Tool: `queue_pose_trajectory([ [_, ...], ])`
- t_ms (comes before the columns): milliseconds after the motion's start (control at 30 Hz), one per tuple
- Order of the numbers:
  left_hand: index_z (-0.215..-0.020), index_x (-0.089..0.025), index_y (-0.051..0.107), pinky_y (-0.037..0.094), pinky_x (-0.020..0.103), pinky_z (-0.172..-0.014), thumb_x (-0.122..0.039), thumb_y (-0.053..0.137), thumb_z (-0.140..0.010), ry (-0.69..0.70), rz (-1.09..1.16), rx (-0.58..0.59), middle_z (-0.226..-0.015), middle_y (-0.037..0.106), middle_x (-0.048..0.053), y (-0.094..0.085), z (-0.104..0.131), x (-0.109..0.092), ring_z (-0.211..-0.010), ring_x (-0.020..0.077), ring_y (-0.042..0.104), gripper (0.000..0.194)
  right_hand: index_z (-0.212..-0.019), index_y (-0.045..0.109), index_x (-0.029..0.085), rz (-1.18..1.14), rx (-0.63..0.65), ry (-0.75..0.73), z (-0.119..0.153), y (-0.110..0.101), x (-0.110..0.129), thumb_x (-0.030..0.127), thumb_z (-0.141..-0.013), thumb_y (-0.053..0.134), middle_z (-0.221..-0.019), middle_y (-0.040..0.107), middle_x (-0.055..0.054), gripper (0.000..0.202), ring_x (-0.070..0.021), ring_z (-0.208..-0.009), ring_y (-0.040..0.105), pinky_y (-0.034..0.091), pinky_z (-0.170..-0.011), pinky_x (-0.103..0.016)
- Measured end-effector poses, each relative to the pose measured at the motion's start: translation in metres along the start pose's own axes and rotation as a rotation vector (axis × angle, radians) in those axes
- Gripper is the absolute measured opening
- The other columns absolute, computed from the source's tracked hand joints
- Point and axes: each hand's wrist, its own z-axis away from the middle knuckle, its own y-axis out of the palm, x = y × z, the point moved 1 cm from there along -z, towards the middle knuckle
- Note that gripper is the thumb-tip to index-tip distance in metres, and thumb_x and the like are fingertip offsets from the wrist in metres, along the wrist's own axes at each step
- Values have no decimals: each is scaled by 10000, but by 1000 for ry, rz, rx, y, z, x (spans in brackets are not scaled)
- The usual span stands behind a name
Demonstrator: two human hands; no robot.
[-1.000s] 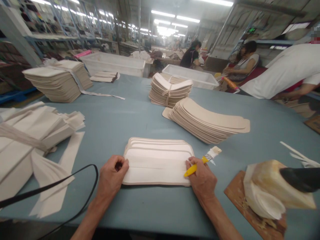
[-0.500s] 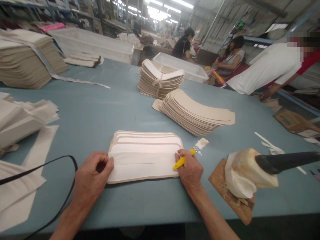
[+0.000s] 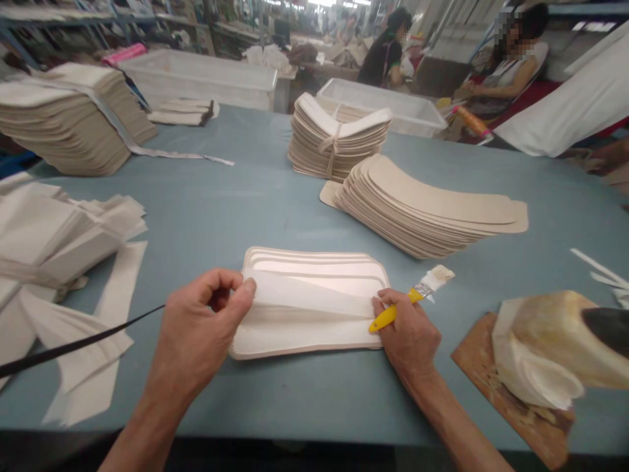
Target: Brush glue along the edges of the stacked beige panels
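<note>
My left hand [image 3: 199,328] pinches the left end of a thin white strip [image 3: 307,293], lifted above a pile of flat pale panels [image 3: 304,337] with rounded corners. At the pile's right edge, my right hand [image 3: 410,331] keeps a yellow-handled paintbrush [image 3: 383,319] in its grip, its whitened bristles pointing up and away. The fingertips of that hand also meet the strip's right end; whether they pinch it I cannot tell. The panels lie fanned, their upper edges showing in steps.
Right of me, a glue-stained container [image 3: 531,334] sits on a brown board [image 3: 484,354]. Beyond the pile are a fanned stack of beige panels [image 3: 442,196] and a tied bundle [image 3: 339,141]. White strips [image 3: 105,321] and a tall panel stack [image 3: 69,118] occupy the left. Several people are farther back.
My left hand has raised the strip's left end and moved it up and away over the pile. The right hand still holds the paintbrush at the pile's right edge. The view has shifted.
</note>
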Motion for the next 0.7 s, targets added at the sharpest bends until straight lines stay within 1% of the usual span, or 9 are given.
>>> queue_pose_trajectory([
  [100,-650,-212,664,328,243,-493,-621,608,-717,21,16,35,-567,586,-21,-1,-6,-11,-525,130,465,418,-955,662,219,0,-7,-3,0,-1,0,430,-1084,501,-895,791,-20,295,-183,-736,665,377,-588,-283],
  [200,-646,-213,660,324,239,-478,-618,612,-719,26,8,26,-571,594,-19,-3,-4,-12,-520,129,465,414,-948,668,222,-6,-18,-5,0,0,-1,423,-1081,505,-865,780,-15,291,-179,-738,656,368,-592,-280],
  [367,-661,-226,660,344,256,-497,-623,597,-736,46,-76,9,-568,575,-25,-8,6,-6,-540,144,485,409,-940,679,216,0,-12,24,1,2,-2,430,-1080,501,-811,755,-23,312,-182,-724,638,345,-591,-282],
  [500,-680,-239,643,354,280,-534,-613,570,-770,84,-171,-36,-568,532,-36,-8,11,-1,-544,148,475,391,-934,677,209,17,-33,6,1,2,-3,422,-1084,500,-791,746,-22,315,-177,-697,626,336,-591,-282],
  [600,-676,-252,625,355,294,-547,-608,577,-770,91,-211,-79,-550,494,-41,-5,13,8,-539,157,457,371,-930,676,212,24,-31,3,1,1,-2,427,-1088,488,-788,749,-18,326,-181,-703,637,344,-595,-285],
  [700,-672,-264,619,344,309,-567,-600,562,-773,71,-250,-89,-558,487,-34,-2,14,20,-554,170,459,355,-937,671,218,14,-17,12,1,1,-2,429,-1085,490,-818,763,-15,315,-186,-731,652,349,-594,-286],
])
